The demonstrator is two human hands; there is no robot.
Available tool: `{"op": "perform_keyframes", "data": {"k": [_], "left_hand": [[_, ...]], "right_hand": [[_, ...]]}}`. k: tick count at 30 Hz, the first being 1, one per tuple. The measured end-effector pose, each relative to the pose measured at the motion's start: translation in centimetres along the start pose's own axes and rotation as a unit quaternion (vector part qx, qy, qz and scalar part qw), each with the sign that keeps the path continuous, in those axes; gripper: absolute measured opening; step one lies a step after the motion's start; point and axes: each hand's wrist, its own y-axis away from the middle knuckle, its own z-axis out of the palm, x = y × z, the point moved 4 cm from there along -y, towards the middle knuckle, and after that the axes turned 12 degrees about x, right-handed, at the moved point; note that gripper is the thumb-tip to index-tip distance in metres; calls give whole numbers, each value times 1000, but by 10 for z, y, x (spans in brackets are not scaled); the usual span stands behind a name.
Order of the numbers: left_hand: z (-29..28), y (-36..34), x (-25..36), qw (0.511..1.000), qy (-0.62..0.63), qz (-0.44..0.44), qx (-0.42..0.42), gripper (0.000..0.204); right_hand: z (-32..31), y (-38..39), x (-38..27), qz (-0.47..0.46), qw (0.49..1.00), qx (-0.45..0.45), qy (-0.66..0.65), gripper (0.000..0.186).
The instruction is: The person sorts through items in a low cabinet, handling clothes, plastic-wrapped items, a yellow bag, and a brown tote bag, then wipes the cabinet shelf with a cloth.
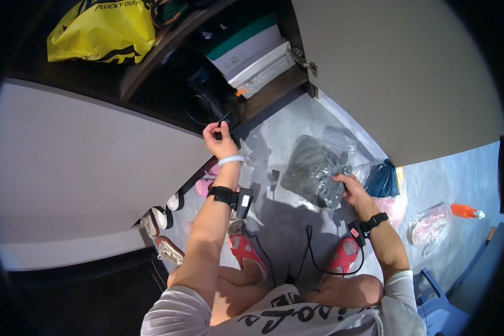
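Observation:
My left hand (219,139) reaches up to the edge of a dark cabinet shelf (266,92) and pinches a thin black cord or strap (225,118) hanging there. A pale bangle and a black wrist device sit on that arm. My right hand (350,187) grips a clear plastic bag of grey fabric (313,168), lifted over the grey floor. That wrist also carries a black device, with a cable looping down between my knees.
White and green boxes (252,53) lie on the cabinet shelf, and a yellow bag (101,31) sits above. A blue bagged item (382,179), a pink bagged item (428,227) and an orange-capped bottle (466,211) lie on the floor. Several shoes (165,224) line the left; the open white door (78,168) stands close.

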Motion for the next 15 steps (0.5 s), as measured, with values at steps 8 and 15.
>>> {"op": "perform_keyframes", "data": {"k": [8, 15], "left_hand": [[29, -14, -6, 992, -92, 61, 59, 19], [20, 6, 13, 974, -172, 129, -72, 25]], "right_hand": [[-10, 0, 10, -20, 999, -38, 22, 43], [-4, 8, 1, -15, 1000, -12, 22, 57]]}}
